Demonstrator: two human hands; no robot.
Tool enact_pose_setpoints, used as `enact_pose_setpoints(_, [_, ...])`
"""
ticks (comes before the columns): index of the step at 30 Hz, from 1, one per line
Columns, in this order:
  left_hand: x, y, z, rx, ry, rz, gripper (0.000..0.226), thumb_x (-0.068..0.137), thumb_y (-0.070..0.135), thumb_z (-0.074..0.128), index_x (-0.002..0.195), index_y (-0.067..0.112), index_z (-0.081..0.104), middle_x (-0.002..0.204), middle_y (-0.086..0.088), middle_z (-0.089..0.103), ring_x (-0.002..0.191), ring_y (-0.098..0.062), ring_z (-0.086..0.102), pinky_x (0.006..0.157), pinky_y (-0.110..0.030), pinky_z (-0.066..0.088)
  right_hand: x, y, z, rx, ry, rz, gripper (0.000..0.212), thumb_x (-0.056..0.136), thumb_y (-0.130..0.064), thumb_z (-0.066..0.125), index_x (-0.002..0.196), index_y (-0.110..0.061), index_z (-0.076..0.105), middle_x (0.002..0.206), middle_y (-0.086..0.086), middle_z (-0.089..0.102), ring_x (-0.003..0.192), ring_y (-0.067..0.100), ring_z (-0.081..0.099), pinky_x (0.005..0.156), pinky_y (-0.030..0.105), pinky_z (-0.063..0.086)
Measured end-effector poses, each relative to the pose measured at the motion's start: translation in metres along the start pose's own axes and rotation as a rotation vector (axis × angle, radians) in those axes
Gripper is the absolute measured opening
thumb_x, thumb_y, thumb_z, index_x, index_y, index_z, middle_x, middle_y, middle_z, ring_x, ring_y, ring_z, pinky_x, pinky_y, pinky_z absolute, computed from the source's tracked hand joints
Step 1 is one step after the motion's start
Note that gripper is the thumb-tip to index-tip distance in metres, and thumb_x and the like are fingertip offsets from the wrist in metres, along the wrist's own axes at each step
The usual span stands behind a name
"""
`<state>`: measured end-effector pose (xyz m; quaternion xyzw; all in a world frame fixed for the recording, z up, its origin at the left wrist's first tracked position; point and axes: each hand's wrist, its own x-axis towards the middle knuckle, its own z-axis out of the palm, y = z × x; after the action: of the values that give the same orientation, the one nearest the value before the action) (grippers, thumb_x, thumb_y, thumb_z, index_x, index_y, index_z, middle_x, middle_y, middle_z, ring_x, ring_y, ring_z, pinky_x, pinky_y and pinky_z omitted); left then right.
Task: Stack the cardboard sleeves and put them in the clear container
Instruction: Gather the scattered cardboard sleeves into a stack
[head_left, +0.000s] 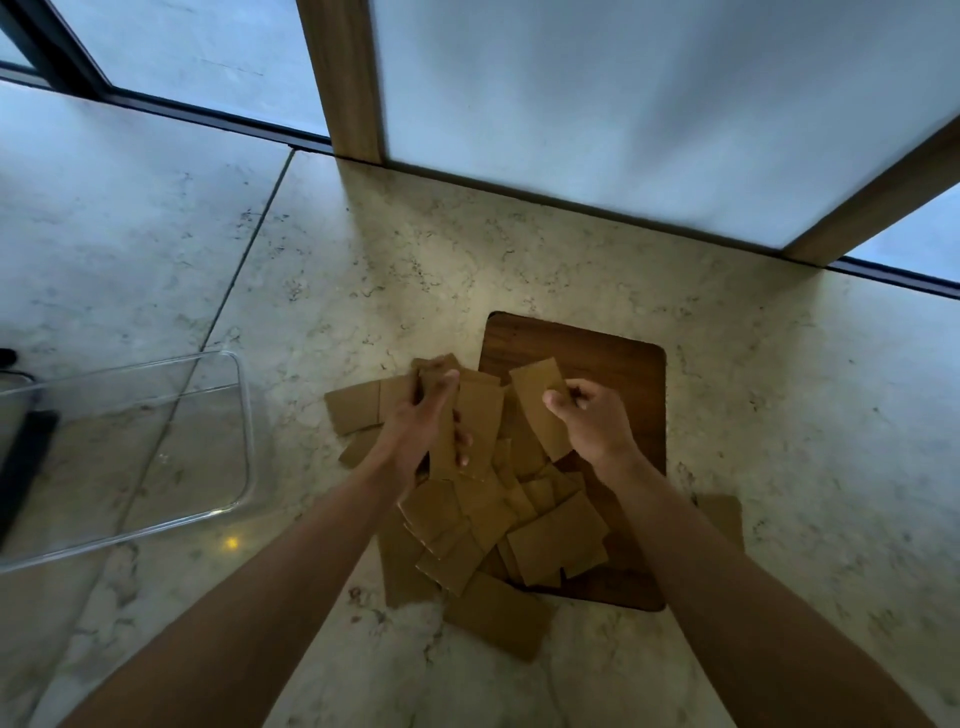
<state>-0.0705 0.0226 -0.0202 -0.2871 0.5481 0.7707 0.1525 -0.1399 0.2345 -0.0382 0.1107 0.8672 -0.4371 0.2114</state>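
While our left hand (423, 423) gripped a few stacked cardboard sleeves (519, 514) above the table's (363, 270) pile, our right hand (587, 415) pinched 1 by its edge; they looked light, flat, slippery.

Pale marble worktop (519, 260), seam running diagonally at left. Directly on it: dark wooden board (623, 358) at centre-right; loose sleeves (498, 613) heaped partly on board, partly on the marble; clear container (236, 364) at left, well apart from the board.
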Motion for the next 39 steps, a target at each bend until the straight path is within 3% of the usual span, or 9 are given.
enact_pose_setpoints(5, [-0.019, 0.0, -0.002, 0.162, -0.049, -0.056, 0.055, 0.095, 0.061, 0.059, 0.125, 0.014, 0.063, 0.091, -0.021, 0.077, 0.072, -0.032, 0.072, 0.067, -0.04, 0.064, -0.041, -0.004, 0.009, 0.19, -0.355, -0.078, 0.031, 0.098, -0.032, 0.061, 0.125, -0.019, 0.067, 0.116, 0.008, 0.069, 0.107, 0.027, 0.067, 0.091, 0.042, 0.056])
enact_pose_setpoints(8, [-0.034, 0.002, -0.016, 0.198, -0.178, -0.238, 0.032, 0.092, 0.047, 0.072, 0.115, 0.025, 0.066, 0.107, -0.014, 0.078, 0.094, -0.034, 0.077, 0.085, -0.053, 0.063, -0.056, -0.014, 0.011, -0.143, -0.566, -0.273, 0.034, 0.09, -0.039, 0.07, 0.123, -0.041, 0.064, 0.127, -0.011, 0.061, 0.115, 0.01, 0.062, 0.098, 0.033, 0.053])
enact_pose_setpoints(13, [-0.042, -0.015, -0.035, 0.002, -0.157, -0.278, 0.037, 0.089, 0.005, 0.077, 0.123, 0.011, 0.063, 0.114, -0.022, 0.075, 0.098, -0.044, 0.076, 0.082, -0.057, 0.063, -0.059, -0.016, 0.031, 0.121, -0.327, -0.158, 0.066, 0.077, -0.034, 0.086, 0.134, -0.024, 0.055, 0.115, -0.005, 0.065, 0.098, 0.01, 0.068, 0.07, 0.027, 0.058])
enact_pose_setpoints(20, [-0.046, -0.027, -0.051, 0.005, -0.157, -0.335, 0.049, 0.078, -0.015, 0.063, 0.124, 0.002, 0.063, 0.115, -0.03, 0.072, 0.101, -0.047, 0.073, 0.089, -0.062, 0.06, -0.066, -0.011, 0.066, 0.357, -0.392, 0.023, 0.03, 0.085, -0.011, 0.079, 0.112, -0.018, 0.072, 0.117, 0.011, 0.069, 0.097, 0.026, 0.073, 0.073, 0.032, 0.061])
enact_pose_setpoints(25, [-0.041, -0.024, -0.066, -0.126, -0.072, -0.316, 0.04, 0.08, -0.007, 0.048, 0.119, -0.004, 0.055, 0.083, -0.027, 0.071, 0.067, -0.036, 0.07, 0.062, -0.042, 0.061, -0.052, -0.007, 0.081, -0.251, 0.076, 0.044, 0.06, 0.087, -0.058, 0.067, 0.126, -0.013, 0.061, 0.122, 0.003, 0.066, 0.104, 0.018, 0.064, 0.076, 0.029, 0.049])
enact_pose_setpoints(28, [-0.031, -0.022, -0.075, -0.245, -0.05, -0.244, 0.07, 0.082, -0.015, 0.047, 0.138, 0.026, 0.051, 0.092, -0.024, 0.068, 0.064, -0.03, 0.066, 0.056, -0.041, 0.058, -0.051, -0.005, 0.092, -0.489, 0.008, 0.013, 0.074, 0.078, -0.066, 0.07, 0.125, -0.011, 0.053, 0.127, 0.009, 0.05, 0.121, 0.027, 0.049, 0.088, 0.038, 0.048])
enact_pose_setpoints(30, [-0.028, -0.02, -0.077, -0.279, -0.056, -0.147, 0.069, 0.087, -0.013, 0.054, 0.136, 0.035, 0.054, 0.104, -0.025, 0.069, 0.071, -0.029, 0.067, 0.062, -0.042, 0.057, -0.047, -0.003, 0.095, -0.45, 0.03, -0.021, 0.06, 0.082, -0.057, 0.071, 0.12, -0.013, 0.056, 0.124, 0.009, 0.051, 0.121, 0.026, 0.047, 0.097, 0.039, 0.048])
enact_pose_setpoints(34, [-0.025, -0.016, -0.072, -0.261, 0.02, -0.061, 0.041, 0.096, 0.019, 0.071, 0.132, 0.026, 0.053, 0.107, -0.023, 0.066, 0.075, -0.029, 0.069, 0.066, -0.047, 0.059, -0.049, -0.002, 0.077, -0.15, 0.204, -0.041, 0.031, 0.098, -0.038, 0.06, 0.111, -0.011, 0.067, 0.104, 0.004, 0.069, 0.09, 0.015, 0.061, 0.064, 0.019, 0.044])
enact_pose_setpoints(39, [-0.031, -0.015, -0.047, 0.105, -0.005, -0.133, 0.07, 0.079, 0.046, 0.085, 0.136, 0.021, 0.054, 0.114, -0.01, 0.074, 0.099, -0.031, 0.075, 0.082, -0.053, 0.064, -0.083, -0.01, 0.076, 0.121, -0.283, -0.013, 0.014, 0.1, -0.028, 0.059, 0.093, -0.022, 0.069, 0.081, 0.0, 0.072, 0.065, 0.009, 0.066, 0.06, 0.025, 0.051])
